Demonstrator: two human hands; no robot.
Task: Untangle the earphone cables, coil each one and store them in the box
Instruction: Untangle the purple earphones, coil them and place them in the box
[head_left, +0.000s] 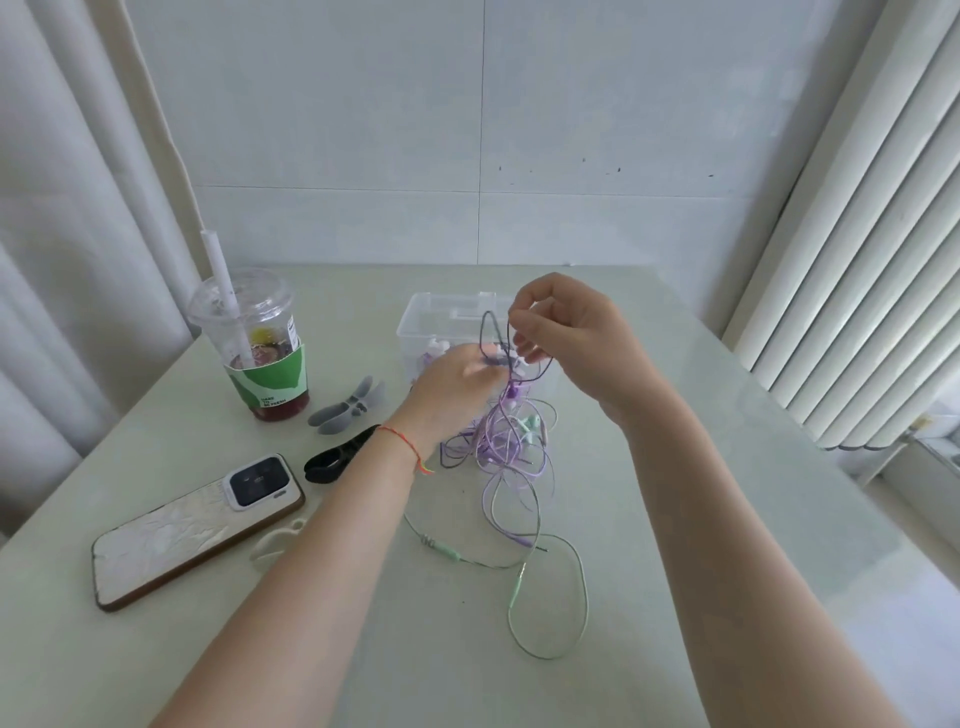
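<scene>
Here, head view: left hand (453, 387) and right hand (563, 332), both raised over the pale table (727, 467), each pinching strands of the tangled earphone cables (506, 447). The tangle hangs down onto the table in front of the clear box (421, 317). Left side: iced drink cup (254, 343), phone (197, 530), cable clips (348, 405).
</scene>
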